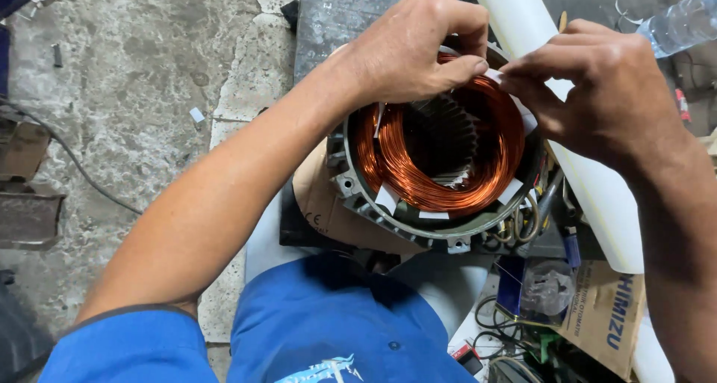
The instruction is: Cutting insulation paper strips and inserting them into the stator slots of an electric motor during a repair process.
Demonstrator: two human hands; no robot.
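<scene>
A round grey metal motor stator housing (418, 230) stands open end up in front of me, with bright copper wire coils (418, 181) wound around its inner slots. White insulating paper slips (387, 198) stick out between the coils. My left hand (411, 47) rests on the far rim, thumb and fingers pressing on the copper winding. My right hand (597, 91) is at the far right rim, fingertips pinching a white paper slip (502, 76) against the coil. Both hands meet at the top of the winding.
A long white pipe (590, 181) lies diagonally to the right of the stator. A clear plastic bottle (683, 24) is at the upper right. A cardboard box (605, 316), loose wires and small parts lie at the lower right. Stained concrete floor (134, 91) spreads left.
</scene>
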